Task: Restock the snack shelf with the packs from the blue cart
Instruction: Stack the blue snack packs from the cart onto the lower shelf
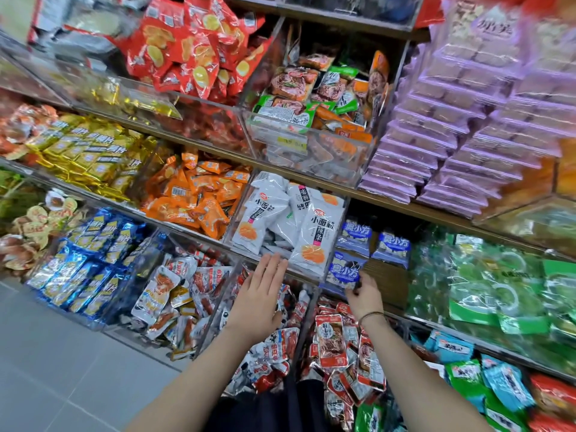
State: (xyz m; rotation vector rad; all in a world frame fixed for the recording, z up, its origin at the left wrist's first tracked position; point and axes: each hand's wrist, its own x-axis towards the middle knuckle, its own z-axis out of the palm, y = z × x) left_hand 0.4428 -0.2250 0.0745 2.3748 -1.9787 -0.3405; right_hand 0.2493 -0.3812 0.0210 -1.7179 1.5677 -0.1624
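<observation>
We stand before the snack shelf (389,203), where wooden boards carry clear plastic bins with thin, glossy walls. Our right hand (365,299) is at about 5 o'clock from the centre of the view. Its grip is narrow: thumb and fingertips pinch the lower edge of a small blue-violet pack (343,269). This pack is a soft, shiny foil pillow with white letters, and it stands tilted at the front of its compartment. At 1 o'clock from it, two other blue-violet packs (391,247) stand side by side, farther back. A thin dark bracelet (371,314) circles the right wrist.

Our left hand (263,296), at 9 o'clock from the right one, holds nothing. Its grip is wide, with the fingers straight and close together and the palm down. The fingertips reach the front edge of a clear bin (335,232) at 12 o'clock; we cannot tell if they touch it. In this bin lie white packs (311,241), smooth and a little crinkled, oblong, each with a round orange picture.

At 10 o'clock from them is a heap of small orange packs (193,194). At 3 o'clock from the right hand lie transparent green bags (498,291). At 1 o'clock, higher, flat lilac packs (452,135) form slanted stacks. Matte grey floor tiles (62,353) show at 8 o'clock.
</observation>
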